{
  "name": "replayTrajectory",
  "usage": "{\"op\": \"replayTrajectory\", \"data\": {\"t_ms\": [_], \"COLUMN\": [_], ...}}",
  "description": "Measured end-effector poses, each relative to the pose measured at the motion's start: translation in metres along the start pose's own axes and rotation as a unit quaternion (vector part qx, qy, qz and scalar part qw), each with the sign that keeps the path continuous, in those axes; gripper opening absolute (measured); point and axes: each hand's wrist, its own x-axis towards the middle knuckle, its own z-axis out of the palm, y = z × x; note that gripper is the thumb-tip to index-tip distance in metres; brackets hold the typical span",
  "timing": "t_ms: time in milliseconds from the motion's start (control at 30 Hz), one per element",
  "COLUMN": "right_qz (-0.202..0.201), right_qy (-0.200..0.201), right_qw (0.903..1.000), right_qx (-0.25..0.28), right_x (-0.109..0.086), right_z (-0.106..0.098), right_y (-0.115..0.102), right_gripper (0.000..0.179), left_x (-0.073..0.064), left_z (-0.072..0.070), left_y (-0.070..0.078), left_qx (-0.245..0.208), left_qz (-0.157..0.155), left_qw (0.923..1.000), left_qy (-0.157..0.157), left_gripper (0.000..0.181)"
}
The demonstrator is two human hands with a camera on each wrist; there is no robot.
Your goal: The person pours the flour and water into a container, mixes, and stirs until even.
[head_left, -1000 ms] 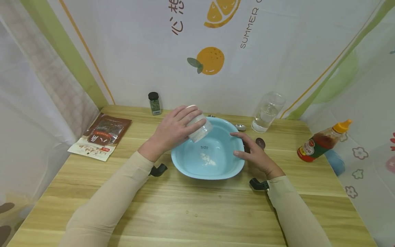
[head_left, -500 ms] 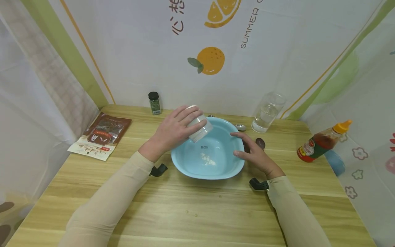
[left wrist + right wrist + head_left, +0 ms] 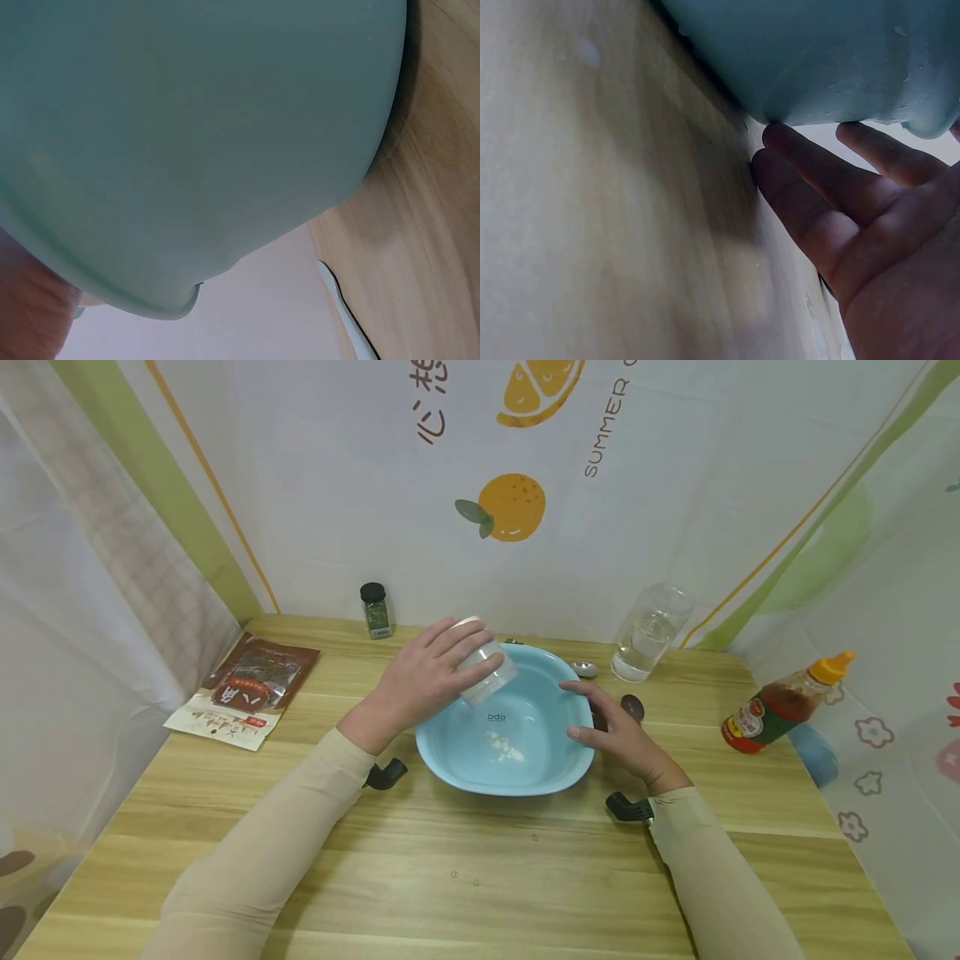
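Observation:
A light-blue basin (image 3: 525, 781) stands on the wooden table with a small patch of white powder (image 3: 504, 747) on its bottom. Over its left rim, my left hand (image 3: 423, 675) grips a clear plastic jar (image 3: 490, 683), tilted with its lower end toward the basin's middle. How much the jar contains is hard to tell. My right hand (image 3: 626, 735) holds the basin's right rim, thumb and forefinger over the edge. In the right wrist view, its other fingers (image 3: 817, 165) lie along or near the outer wall. The left wrist view mostly shows the basin's outside.
Behind the basin are a metal spoon (image 3: 584, 669) and a glass of water (image 3: 643, 643). A dark spoon (image 3: 632, 707) lies right, beyond it a red sauce bottle (image 3: 780, 706). A green-flaked spice jar (image 3: 376, 612) and brown packet (image 3: 247, 689) are left. Small droplets (image 3: 465, 878) dot the front.

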Motion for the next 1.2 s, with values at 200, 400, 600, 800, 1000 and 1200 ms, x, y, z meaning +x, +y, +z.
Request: {"op": "replayTrajectory", "data": {"t_ms": [200,400,600,800,1000,1200], "right_qz": [-0.005,-0.003,0.000,-0.007,-0.008,-0.001], "right_qy": [-0.003,-0.002,-0.001,-0.006,-0.005,-0.004], "right_qw": [1.0000,1.0000,1.0000,1.0000,0.9999,1.0000], "right_qx": [0.002,0.000,0.001,0.001,-0.005,-0.004], "right_x": [0.0000,0.0004,0.0002,0.0002,0.0004,0.0000], "right_z": [-0.0001,-0.0006,-0.0008,-0.0006,-0.0004,-0.0005], "right_y": [0.0003,0.0002,0.0004,0.0012,0.0003,0.0002], "right_gripper": [0.069,0.070,0.069,0.068,0.068,0.069], "left_x": [-0.0008,-0.0002,0.0013,0.0010,-0.0009,-0.0013], "left_z": [0.0004,-0.0011,-0.0009,-0.0020,-0.0026,-0.0010], "left_y": [-0.0007,-0.0007,0.0008,0.0018,0.0010,0.0005], "left_qx": [-0.005,-0.008,-0.005,-0.007,-0.008,-0.007], "left_qz": [-0.001,-0.001,0.003,-0.004,-0.012,-0.011], "left_qw": [1.0000,1.0000,1.0000,0.9998,0.9997,0.9997], "left_qy": [0.003,-0.003,-0.007,-0.016,-0.019,-0.020], "left_gripper": [0.059,0.058,0.058,0.060,0.060,0.060]}}
